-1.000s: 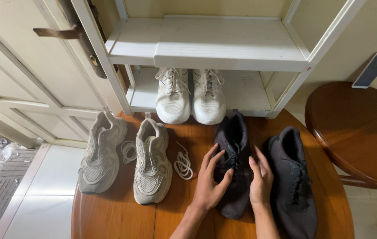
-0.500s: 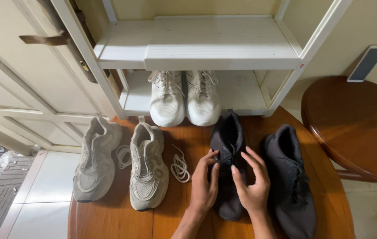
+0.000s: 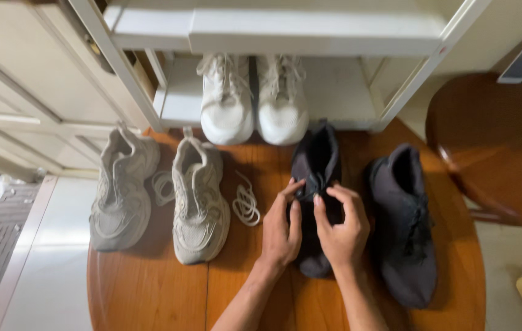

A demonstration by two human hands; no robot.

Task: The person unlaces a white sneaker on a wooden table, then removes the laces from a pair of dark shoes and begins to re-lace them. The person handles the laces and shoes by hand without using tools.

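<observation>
Warm brown wood of a round desk [image 3: 151,294] fills the near ground. On it, nearest the viewer, the left hand [image 3: 281,230] and right hand [image 3: 342,230] meet over a black knit shoe [image 3: 317,165], each grip pinching its dark laces near the tongue. That shoe is soft, matte and high at the collar, its toe pointing toward the viewer. Its partner, a second black shoe [image 3: 403,227], lies just beside it on the right. Left of the hands rest loose white laces [image 3: 245,203] and two worn beige sneakers [image 3: 198,199]. Farther back, white sneakers [image 3: 253,101] sit on a white rack's [image 3: 310,34] lower shelf.
</observation>
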